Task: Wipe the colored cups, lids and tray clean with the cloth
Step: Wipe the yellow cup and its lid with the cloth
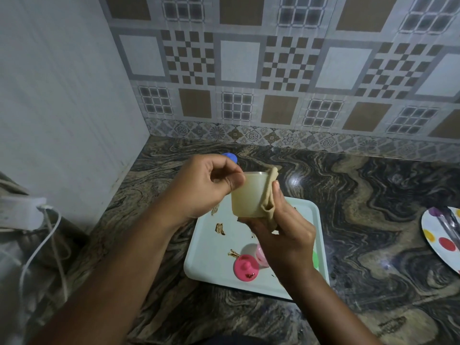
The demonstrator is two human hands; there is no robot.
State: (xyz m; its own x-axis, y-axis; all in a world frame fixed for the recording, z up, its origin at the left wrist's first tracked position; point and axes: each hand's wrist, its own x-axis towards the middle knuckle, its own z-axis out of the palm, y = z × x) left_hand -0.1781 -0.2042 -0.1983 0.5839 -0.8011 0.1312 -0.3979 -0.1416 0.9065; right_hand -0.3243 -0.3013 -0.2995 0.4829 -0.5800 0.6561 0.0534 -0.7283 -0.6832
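My left hand (209, 186) pinches the cup (247, 196) at its rim | my right hand (283, 236) grips the cloth (270, 192), thumb pressing it to the cup's side | tray (211, 247) below both hands

We glimpse only slivers: a blue lid (230, 156) behind the left hand (206, 185), a green piece (315, 260) behind the right hand (283, 235); the spotted plate (438, 240) runs off frame.

Upright translucent white plastic cup (249, 195) above pale rectangular tray (206, 245), beige cloth (270, 192) draped over its rim. Tray smeared brown; pink knobbed lid (245, 268) lies on it.
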